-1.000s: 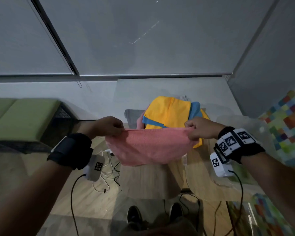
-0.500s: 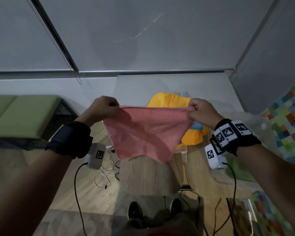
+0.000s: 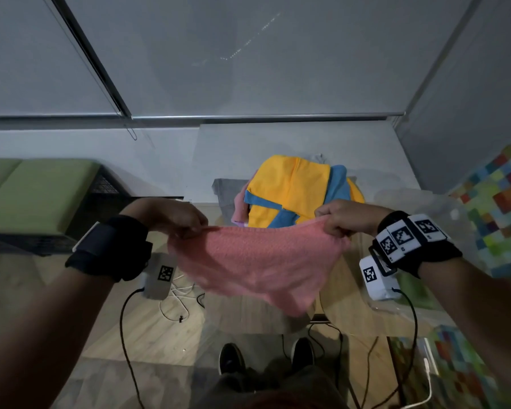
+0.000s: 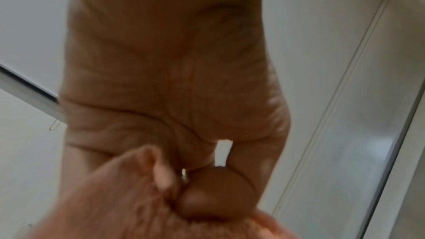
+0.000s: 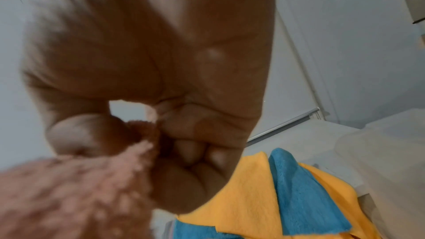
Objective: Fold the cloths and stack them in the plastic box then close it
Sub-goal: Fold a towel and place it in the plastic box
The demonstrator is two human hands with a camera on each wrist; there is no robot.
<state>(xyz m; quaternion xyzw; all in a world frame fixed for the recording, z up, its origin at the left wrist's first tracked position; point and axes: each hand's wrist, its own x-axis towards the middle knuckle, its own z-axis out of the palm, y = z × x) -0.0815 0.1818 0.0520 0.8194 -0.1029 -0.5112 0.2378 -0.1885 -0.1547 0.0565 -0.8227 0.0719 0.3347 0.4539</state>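
Hands drop back down from their lift: left hand (image 3: pixel 171 215) and right hand (image 3: pixel 344 216) each pinch a top corner of the pink cloth (image 3: pixel 257 261), stretched above the table's cloth pile (image 3: pixel 292 196), shaken flat, ready for folding.

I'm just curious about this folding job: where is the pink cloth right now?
In the head view the pink cloth hangs in mid-air, centre frame, stretched between the left hand and right hand, which pinch its top corners, just in front of the yellow and blue cloths.
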